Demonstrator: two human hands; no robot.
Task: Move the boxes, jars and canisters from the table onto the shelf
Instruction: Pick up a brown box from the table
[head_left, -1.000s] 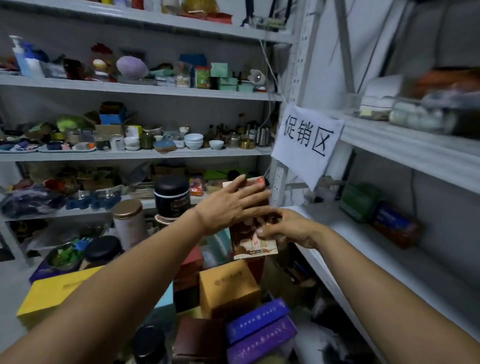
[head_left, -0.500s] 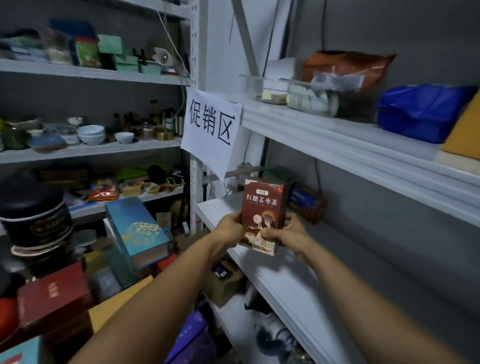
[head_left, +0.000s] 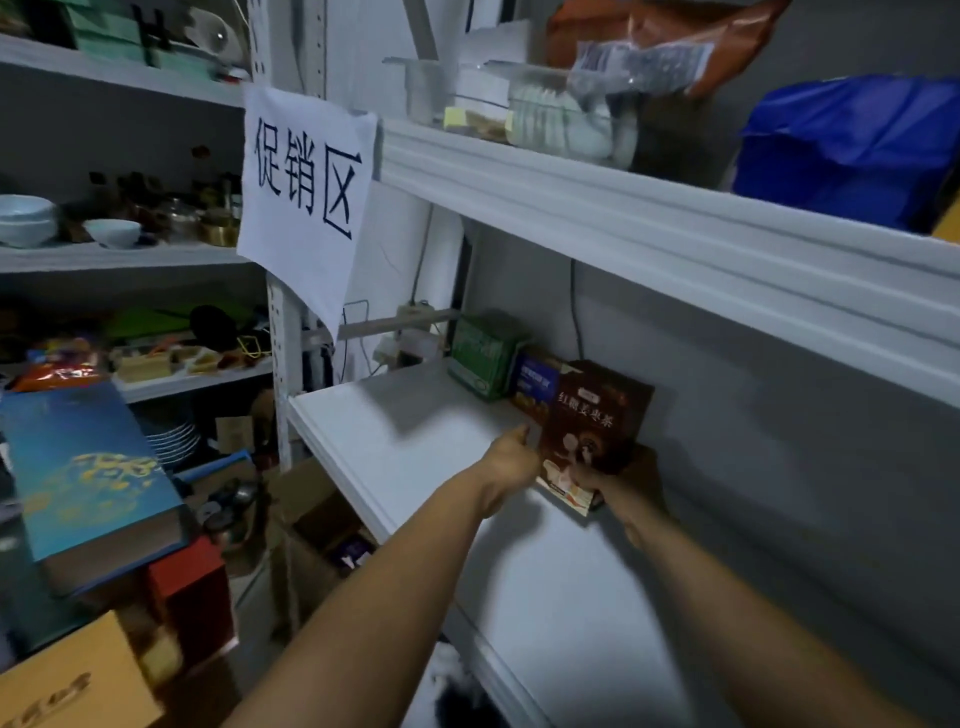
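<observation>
gripping brown box (head_left: 595, 421) w/ both hands

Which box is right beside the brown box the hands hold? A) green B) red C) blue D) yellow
C: the blue box stands directly against the left side of the brown box, and the green box is one further along.

Left hand (head_left: 511, 457): arm toward 1 o'clock, fingers grip tea box (head_left: 597, 415) edge.
Right hand (head_left: 621, 486): arm toward 11 o'clock, holds its lower corner.
</observation>
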